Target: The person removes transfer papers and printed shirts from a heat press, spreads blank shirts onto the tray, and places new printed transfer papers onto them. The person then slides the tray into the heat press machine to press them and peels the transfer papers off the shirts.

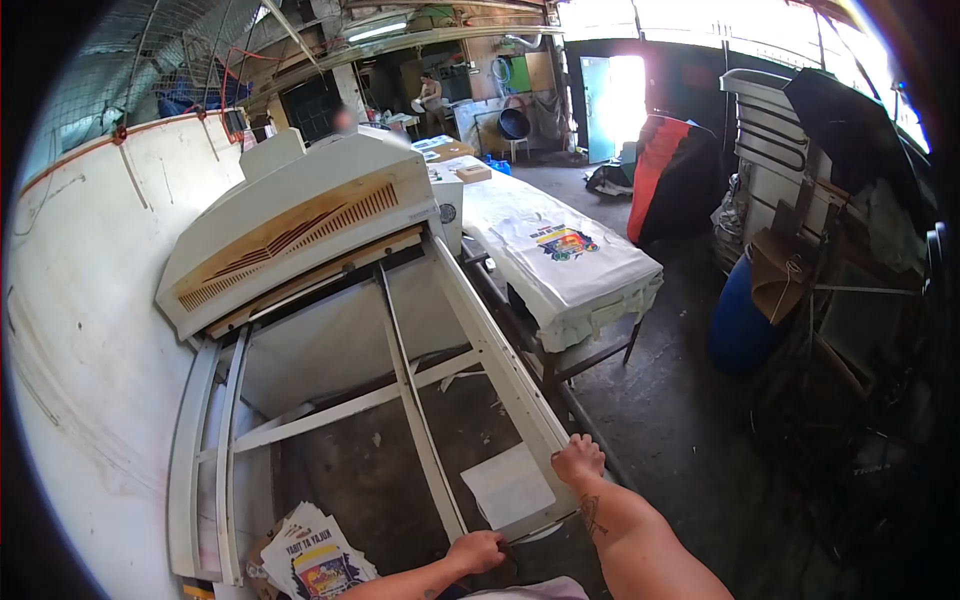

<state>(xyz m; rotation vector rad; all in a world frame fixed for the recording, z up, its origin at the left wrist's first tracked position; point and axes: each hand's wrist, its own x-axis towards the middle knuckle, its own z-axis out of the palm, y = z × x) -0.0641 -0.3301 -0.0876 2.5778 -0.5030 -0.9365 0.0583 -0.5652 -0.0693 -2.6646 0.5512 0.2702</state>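
A long white metal frame (505, 375) stretches out from a big off-white machine hood (300, 225) with brown-stained vents. My right hand (578, 458) is closed over the frame's right side rail, close to its near corner. Lower down, my left hand (476, 552) curls at the near edge of the same frame, where a middle rail (415, 400) ends; its fingertips are partly hidden. Below the frame, between my hands, lies a white sheet (507, 485). Printed white sheets (318, 555) with a colourful design are stacked at the lower left.
Right of the frame stands a long table with white printed fabric (570, 255) on it. A blue barrel (740, 315), a red and black covered object (672, 180) and piled boards crowd the right side. A white wall (90, 330) borders the left. Another person (430, 98) is far back.
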